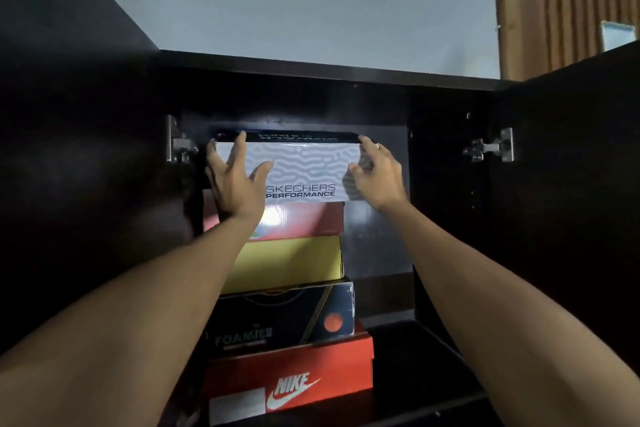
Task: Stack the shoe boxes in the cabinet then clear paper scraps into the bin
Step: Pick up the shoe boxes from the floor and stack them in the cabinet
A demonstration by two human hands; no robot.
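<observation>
Both hands sit on the grey-white Skechers box [301, 166] at the top of the stack. The left hand [235, 180] lies spread over its left end, fingers reaching its top edge; the right hand [377, 173] curls round its right end. The left forearm hides part of the red box [304, 220] beneath. Lower come a yellow box [291, 262], a dark Foamies box [287, 315] and a red Nike box [294, 378]. All stand inside the dark cabinet [311, 71], hard against its left wall, doors open, with a hinge [491, 147] catching the light.
</observation>
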